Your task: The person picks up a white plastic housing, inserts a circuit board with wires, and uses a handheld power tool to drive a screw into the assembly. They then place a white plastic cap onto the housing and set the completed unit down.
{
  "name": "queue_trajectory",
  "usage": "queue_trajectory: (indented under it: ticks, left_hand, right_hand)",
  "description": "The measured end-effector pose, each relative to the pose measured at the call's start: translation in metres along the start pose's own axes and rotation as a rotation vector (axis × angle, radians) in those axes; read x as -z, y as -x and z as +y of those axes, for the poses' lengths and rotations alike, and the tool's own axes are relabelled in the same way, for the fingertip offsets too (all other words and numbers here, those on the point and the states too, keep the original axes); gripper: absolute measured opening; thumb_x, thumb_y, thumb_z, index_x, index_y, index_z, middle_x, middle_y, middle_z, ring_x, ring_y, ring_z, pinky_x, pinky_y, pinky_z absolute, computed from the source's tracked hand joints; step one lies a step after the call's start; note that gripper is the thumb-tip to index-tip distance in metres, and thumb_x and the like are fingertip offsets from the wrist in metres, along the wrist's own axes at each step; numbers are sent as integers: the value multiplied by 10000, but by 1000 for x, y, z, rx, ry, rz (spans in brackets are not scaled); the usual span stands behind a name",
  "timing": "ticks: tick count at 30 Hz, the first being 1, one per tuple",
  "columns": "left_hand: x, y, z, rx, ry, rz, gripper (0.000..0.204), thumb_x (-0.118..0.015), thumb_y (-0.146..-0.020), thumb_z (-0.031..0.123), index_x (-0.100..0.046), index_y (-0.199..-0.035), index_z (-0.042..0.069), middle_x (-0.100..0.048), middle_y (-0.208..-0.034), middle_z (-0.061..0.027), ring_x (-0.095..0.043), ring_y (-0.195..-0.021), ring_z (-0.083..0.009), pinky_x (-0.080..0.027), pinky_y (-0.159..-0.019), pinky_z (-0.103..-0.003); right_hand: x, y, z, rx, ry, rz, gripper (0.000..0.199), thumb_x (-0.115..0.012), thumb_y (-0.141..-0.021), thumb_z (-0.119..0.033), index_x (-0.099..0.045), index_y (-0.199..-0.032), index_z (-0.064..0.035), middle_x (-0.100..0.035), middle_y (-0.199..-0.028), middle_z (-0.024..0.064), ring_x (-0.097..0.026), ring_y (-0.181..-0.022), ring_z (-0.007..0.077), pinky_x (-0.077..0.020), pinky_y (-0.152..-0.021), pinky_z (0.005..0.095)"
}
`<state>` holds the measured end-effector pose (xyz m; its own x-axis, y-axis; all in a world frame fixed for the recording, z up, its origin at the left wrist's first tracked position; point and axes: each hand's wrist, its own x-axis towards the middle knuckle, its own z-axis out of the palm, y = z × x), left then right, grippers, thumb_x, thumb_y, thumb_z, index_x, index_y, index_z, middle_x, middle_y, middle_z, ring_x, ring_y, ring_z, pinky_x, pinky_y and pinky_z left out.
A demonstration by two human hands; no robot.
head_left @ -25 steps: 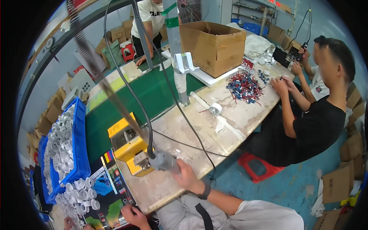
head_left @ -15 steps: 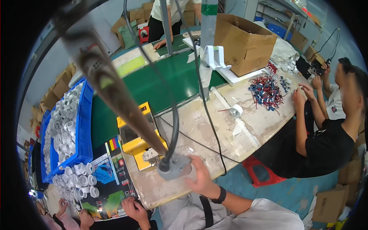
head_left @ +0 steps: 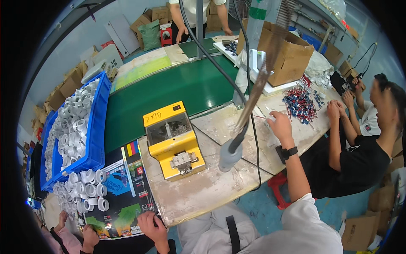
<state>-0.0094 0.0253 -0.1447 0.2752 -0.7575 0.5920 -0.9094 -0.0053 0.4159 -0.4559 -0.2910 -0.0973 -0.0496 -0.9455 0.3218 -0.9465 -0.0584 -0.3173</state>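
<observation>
My right hand (head_left: 280, 127), a black watch on its wrist, reaches over the worktable beside the grey post. Its fingers are bent downward, and what they close on is hidden beneath the hand. A thin red wire (head_left: 259, 116) shows just left of the fingertips. My left hand is out of sight. A grey hand tool (head_left: 230, 156), probably an electric screwdriver, hangs by a coil spring (head_left: 284, 21) with a black cable, left of my right forearm. Left of the tool stands a yellow screw feeder (head_left: 173, 146) with small screws in its tray.
A blue crate (head_left: 98, 127) of white plastic rings stands left, with loose rings (head_left: 86, 190) before it. A green conveyor belt (head_left: 144, 106) lies behind. Red and blue wired parts (head_left: 299, 106) are heaped right, near a cardboard box (head_left: 292, 63). Co-workers' hands (head_left: 153, 226) rest nearby.
My right hand has left the grey tool and gone right and away across the table, over where a white round part lay. The tool now hangs free, farther right in view.
</observation>
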Motion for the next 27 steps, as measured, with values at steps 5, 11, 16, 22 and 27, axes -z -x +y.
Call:
queue_trajectory:
  ticks: [5, 11, 16, 22, 27]
  left_hand:
    - [1, 0, 3, -6, 17, -12, 125, -560, -718, -46, -567, -840, -24, -576, -866, -156, -527, -825, -350, -418, -739, -425]
    - [27, -5, 16, 108, 242, -88, 204, -573, -710, -16, -582, -913, -29, -593, -937, -164, -559, -887, -326, -433, -819, -394]
    - [52, -16, 65, 152, 1062, -367, 417, -663, -729, 69, -562, -1126, -8, -608, -1122, -185, -592, -1016, -322, -462, -865, -387]
    - [42, -62, 137, 218, 1696, -739, 825, -822, -698, 239, -376, -1356, 16, -468, -1342, -171, -517, -1187, -282, -432, -929, -355]
    - [39, -64, 129, 87, 1405, -576, 746, -827, -625, 73, -458, -1271, 14, -508, -1191, -162, -528, -1100, -252, -430, -917, -325]
  right_hand:
    - [8, 11, -3, -8, -73, 0, 423, -698, -748, -135, -593, -1150, -58, -659, -963, 192, -613, -907, 372, -494, -786, 438]
    - [91, 92, -42, 173, -414, 359, 430, -698, -698, 10, -569, -1107, -20, -649, -1034, 177, -628, -933, 305, -483, -835, 359]
    - [131, 177, -131, 618, -929, 270, 261, -694, -650, 14, -629, -879, -94, -695, -1001, 72, -601, -960, 247, -472, -828, 401]
    - [116, 192, -195, 1083, -900, -54, 109, -722, -656, -95, -649, -709, -154, -702, -994, -16, -585, -1002, 235, -419, -778, 354]
    - [91, 198, -209, 985, -982, -42, 234, -724, -595, -42, -647, -800, -126, -622, -1110, 68, -493, -1101, 323, -401, -857, 430]
